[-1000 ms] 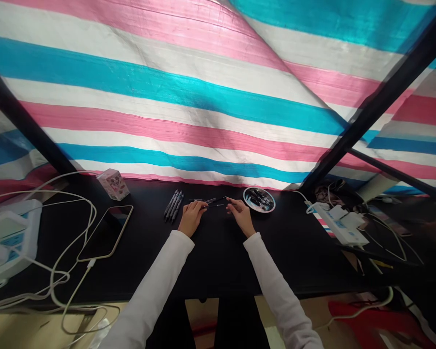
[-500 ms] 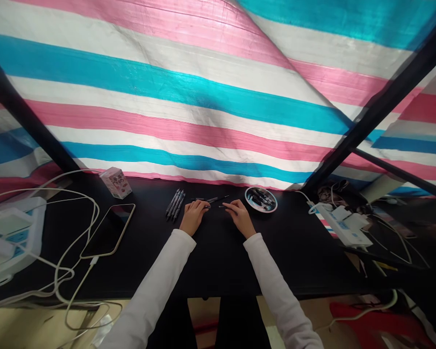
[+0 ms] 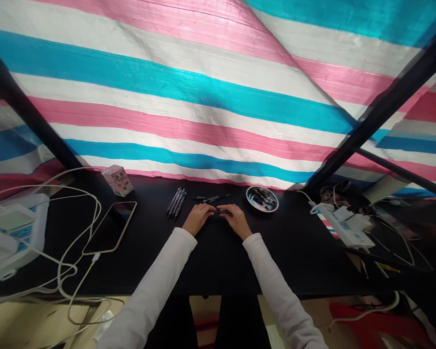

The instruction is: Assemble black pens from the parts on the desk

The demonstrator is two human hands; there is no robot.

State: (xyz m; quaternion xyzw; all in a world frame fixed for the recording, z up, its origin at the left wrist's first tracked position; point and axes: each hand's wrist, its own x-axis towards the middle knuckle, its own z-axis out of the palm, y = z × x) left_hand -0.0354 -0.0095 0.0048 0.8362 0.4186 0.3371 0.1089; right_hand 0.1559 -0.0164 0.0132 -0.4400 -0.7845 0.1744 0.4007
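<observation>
My left hand (image 3: pixel 199 217) and my right hand (image 3: pixel 237 221) meet fingertip to fingertip above the black table (image 3: pixel 218 264). Between them is a short dark pen part (image 3: pixel 223 212), gripped by the pinched fingers of both; its ends are partly hidden. Just beyond my fingers lie loose pen parts (image 3: pixel 213 199), one with a thin pointed end. A row of several dark pens (image 3: pixel 176 203) lies side by side to the left of my left hand. To the right of my right hand stands a round white-rimmed dish (image 3: pixel 276 206) with several small dark and clear parts in it.
A phone (image 3: pixel 111 228) on a charging cable lies at the left, near a small pink-and-white box (image 3: pixel 117 180). Power strips stand at the left (image 3: pixel 39 228) and right (image 3: pixel 345 231), with loose white cables. A striped sheet (image 3: pixel 189 111) hangs behind the table.
My hands have come closer together, bringing the small pieces they held apart up to each other. The pens, dish and phone have stayed in place; the view has shifted slightly.
</observation>
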